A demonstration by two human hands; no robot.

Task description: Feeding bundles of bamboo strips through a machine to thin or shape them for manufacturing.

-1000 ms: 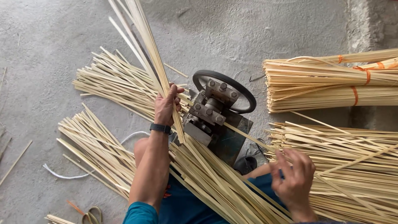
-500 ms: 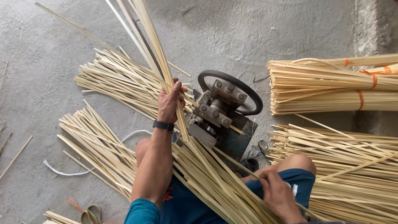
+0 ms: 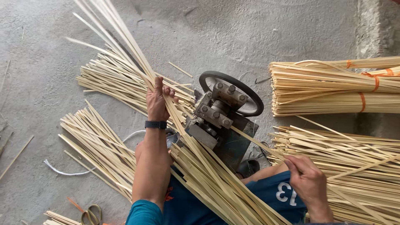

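Note:
My left hand point(image 3: 158, 100), with a black watch on the wrist, grips a long bundle of pale bamboo strips point(image 3: 200, 166) that runs from the top left down across my lap. A small metal machine point(image 3: 216, 114) with a black wheel point(image 3: 250, 93) stands on the floor just right of that hand. A single thin strip point(image 3: 256, 141) comes out of the machine toward my right hand point(image 3: 306, 179), which pinches its end above my blue shorts.
Bundles tied with orange bands point(image 3: 333, 85) lie at the upper right, a loose pile of strips point(image 3: 358, 166) below them. More strip piles lie on the concrete floor at the left point(image 3: 96, 137) and behind the machine point(image 3: 116, 79). Scissors point(image 3: 92, 216) and a white cord point(image 3: 62, 171) lie lower left.
My right hand has moved from the loose pile at the right to the thin strip leaving the machine and pinched it. My left hand keeps its hold on the bundle.

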